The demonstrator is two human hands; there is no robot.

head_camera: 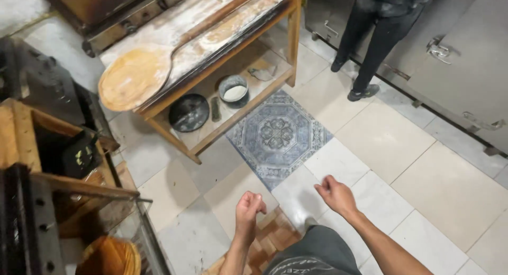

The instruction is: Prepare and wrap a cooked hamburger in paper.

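Note:
My left hand (248,207) hangs in front of me over the tiled floor, its fingers curled in with nothing in them. My right hand (335,194) is a little to the right, fingers loosely bent and also holding nothing. Both hover above pale floor tiles, just short of a blue patterned tile (277,134). Ahead on the left stands a floury wooden table (217,21) with a round wooden peel (135,76) lying on its top. Neither hand touches anything.
On the table's lower shelf sit a dark pan (189,112) and a small pot holding white powder (233,89). Another person's dark-trousered legs (373,42) stand by steel cabinet doors (455,58) at the back right. Wooden crates and a metal rack (32,164) crowd the left.

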